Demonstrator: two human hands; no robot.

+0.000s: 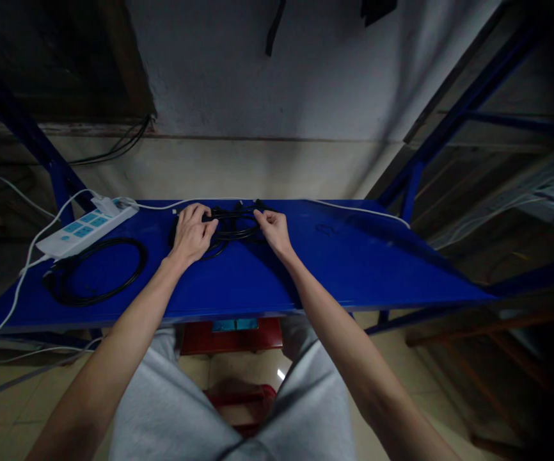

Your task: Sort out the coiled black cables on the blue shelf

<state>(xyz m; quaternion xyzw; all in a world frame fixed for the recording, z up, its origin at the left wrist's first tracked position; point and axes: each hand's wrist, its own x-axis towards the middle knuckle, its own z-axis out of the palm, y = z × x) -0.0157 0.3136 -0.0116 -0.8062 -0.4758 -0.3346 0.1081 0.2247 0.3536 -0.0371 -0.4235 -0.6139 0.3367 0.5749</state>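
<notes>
Several black cables lie in loose, overlapping loops (233, 234) on the blue table (354, 269), near its back edge. On their left end rests my left hand (193, 234), fingers curled over the cables and the thumb on the near side. My right hand (274, 230) pinches a black cable at the right end of the loops between thumb and fingertips. Parts of the cables under both hands are hidden. Dark plug ends (258, 204) show at the back of the bundle.
A white power strip (82, 229) with blue sockets sits at the table's left, with a white cord running off it. In front lies another coiled black cable (99, 298). Small black ties (325, 228) lie right of my hands. Blue frame posts (411, 186) flank the table.
</notes>
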